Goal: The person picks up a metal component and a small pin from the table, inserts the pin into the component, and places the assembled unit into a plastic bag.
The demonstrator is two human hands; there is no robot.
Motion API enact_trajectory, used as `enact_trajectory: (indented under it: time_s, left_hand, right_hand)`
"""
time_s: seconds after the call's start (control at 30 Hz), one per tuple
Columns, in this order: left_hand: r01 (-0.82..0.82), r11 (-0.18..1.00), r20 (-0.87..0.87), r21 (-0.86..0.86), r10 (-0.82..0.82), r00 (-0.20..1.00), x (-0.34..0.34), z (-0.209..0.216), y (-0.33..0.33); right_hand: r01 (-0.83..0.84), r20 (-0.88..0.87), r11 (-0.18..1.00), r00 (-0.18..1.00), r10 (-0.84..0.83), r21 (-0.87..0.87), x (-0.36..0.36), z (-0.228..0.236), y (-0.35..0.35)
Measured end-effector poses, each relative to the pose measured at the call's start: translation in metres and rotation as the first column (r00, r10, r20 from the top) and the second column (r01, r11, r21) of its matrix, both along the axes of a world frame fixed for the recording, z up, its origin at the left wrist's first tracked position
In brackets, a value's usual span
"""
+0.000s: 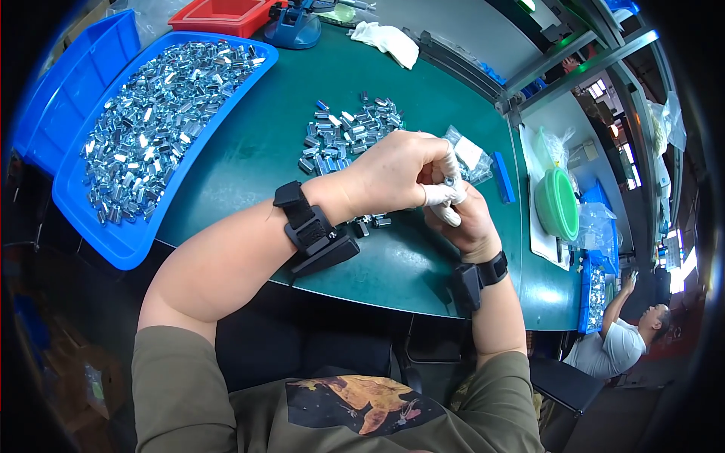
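My left hand [393, 174] and my right hand [468, 219] meet above the green table. White finger covers are on the fingertips. Between them is a small shiny metal nut [449, 181], mostly hidden by the fingers. Left thumb and forefinger are pinched around it, while the right fingers close in from below, against the same piece. Past the left hand lies a loose pile of long silvery hex nuts [355, 124], and a few more nuts [370, 224] rest under the left wrist. A clear plastic bag with a white label [470, 155] lies just beyond the hands.
A blue tray [253, 87] heaped with metal nuts stands at left, beside another blue bin [83, 83]. A red tray [219, 19], a blue tool base [293, 30] and a white glove [385, 41] are at the back. Rightward are a blue bar [503, 177], green basin [557, 204] and a seated person [623, 343].
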State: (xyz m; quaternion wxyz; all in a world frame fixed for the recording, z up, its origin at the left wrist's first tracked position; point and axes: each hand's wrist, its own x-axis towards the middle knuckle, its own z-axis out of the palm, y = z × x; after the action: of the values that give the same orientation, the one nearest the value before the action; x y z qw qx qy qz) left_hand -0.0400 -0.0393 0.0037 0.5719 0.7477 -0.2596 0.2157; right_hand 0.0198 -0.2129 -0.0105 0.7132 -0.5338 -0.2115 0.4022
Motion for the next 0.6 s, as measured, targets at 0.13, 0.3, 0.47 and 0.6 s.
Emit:
enact_trajectory:
  time_s: [0.13, 0.3, 0.47, 0.6]
  left_hand:
    - [-0.04, 0.995, -0.161, -0.09, 0.025, 0.987, 0.004, -0.01, 0.003]
    - [-0.149, 0.921, -0.317, -0.359, 0.03, 0.948, 0.024, -0.015, 0.016]
    - [-0.622, 0.776, -0.186, -0.104, 0.599, 0.779, 0.038, -0.009, 0.092]
    - [-0.649, 0.66, -0.044, 0.379, 0.713, 0.699, 0.032, -0.029, 0.123]
  right_hand:
    - [0.118, 0.146, 0.993, 0.983, -0.115, -0.014, -0.004, -0.004, 0.009]
    - [0.317, 0.421, 0.944, 0.872, -0.25, -0.096, 0.003, -0.005, 0.008]
    - [0.388, 0.397, 0.916, 0.86, -0.322, -0.099, 0.007, -0.006, 0.007]
    - [0.337, 0.396, 0.932, 0.88, -0.26, -0.136, 0.005, -0.008, 0.011]
